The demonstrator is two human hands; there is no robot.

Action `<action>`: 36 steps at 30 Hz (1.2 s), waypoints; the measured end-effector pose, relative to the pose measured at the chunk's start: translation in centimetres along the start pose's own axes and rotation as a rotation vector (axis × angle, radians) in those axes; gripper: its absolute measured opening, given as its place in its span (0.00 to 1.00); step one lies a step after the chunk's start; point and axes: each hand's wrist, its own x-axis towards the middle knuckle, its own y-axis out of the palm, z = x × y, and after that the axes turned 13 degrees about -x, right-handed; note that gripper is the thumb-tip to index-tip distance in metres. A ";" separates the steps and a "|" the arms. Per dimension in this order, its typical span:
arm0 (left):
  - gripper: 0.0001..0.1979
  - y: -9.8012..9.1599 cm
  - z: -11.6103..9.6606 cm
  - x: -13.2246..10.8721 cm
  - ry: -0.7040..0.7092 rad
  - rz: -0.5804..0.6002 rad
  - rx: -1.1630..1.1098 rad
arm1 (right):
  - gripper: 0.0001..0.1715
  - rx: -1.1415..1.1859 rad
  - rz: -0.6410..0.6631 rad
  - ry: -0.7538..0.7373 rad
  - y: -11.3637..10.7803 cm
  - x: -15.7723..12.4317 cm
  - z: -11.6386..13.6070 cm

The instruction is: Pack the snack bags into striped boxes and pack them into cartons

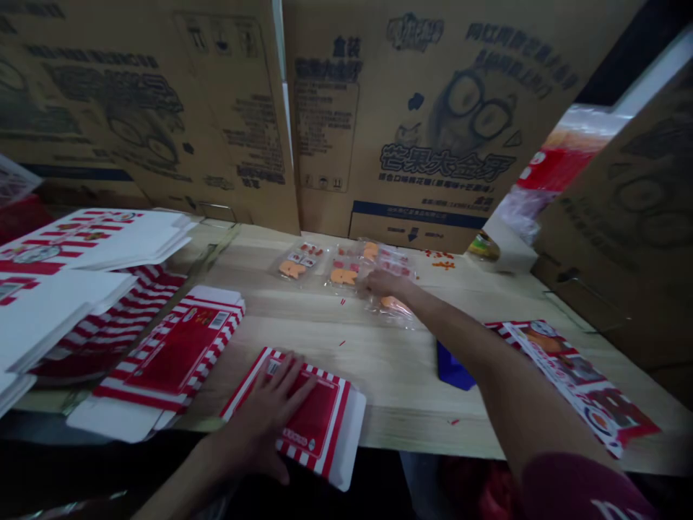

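My left hand (271, 415) lies with fingers spread on a red-and-white striped carton (317, 412) at the table's front edge. One white end flap of this carton points to the right. Farther back, my right hand (384, 284) is among clear plastic packets with orange pieces, its curled fingers closed on a packet (398, 307); the fingertips are partly hidden. Beside it lies another clear packet (343, 273), and a third packet (299, 261) is a little to the left. A second striped carton (178, 347) rests left of my left hand, with its white flap toward me.
Stacked flat white and striped cartons (81, 245) fill the left side. Large brown cardboard boxes (336, 166) stand along the back. At the right are a blue object (455, 368) and a printed red-and-white package (574, 375). Small orange bits (441, 260) lie near the back.
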 end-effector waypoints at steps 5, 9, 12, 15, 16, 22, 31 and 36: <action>0.65 -2.1 -0.7 2.3 0.135 0.140 -0.048 | 0.11 0.157 -0.089 0.002 -2.3 -2.4 3.4; 0.62 -1.1 -0.4 1.5 0.070 -0.072 -0.023 | 0.19 0.240 -0.229 0.128 -3.3 -5.2 5.2; 0.58 -0.1 0.0 0.2 -0.113 -0.272 0.008 | 0.24 0.429 -0.384 0.253 -2.7 -6.6 6.0; 0.54 0.5 0.2 -0.7 -0.251 -0.402 0.016 | 0.28 0.663 -0.481 0.339 -1.5 -7.6 7.2; 0.54 0.5 0.1 -0.9 -0.272 -0.425 0.019 | 0.29 0.682 -0.473 0.340 -1.0 -8.0 7.8; 0.52 0.5 -0.7 -0.6 -0.334 -0.532 0.035 | 0.27 0.632 -0.318 0.203 0.4 -10.4 13.2; 0.58 1.7 -1.2 0.8 -0.139 -0.515 0.022 | 0.17 0.605 -0.264 -0.013 0.2 -10.8 16.7; 0.58 1.7 -1.2 1.4 -0.142 -0.423 0.011 | 0.15 0.688 -0.372 0.140 1.9 -9.6 17.8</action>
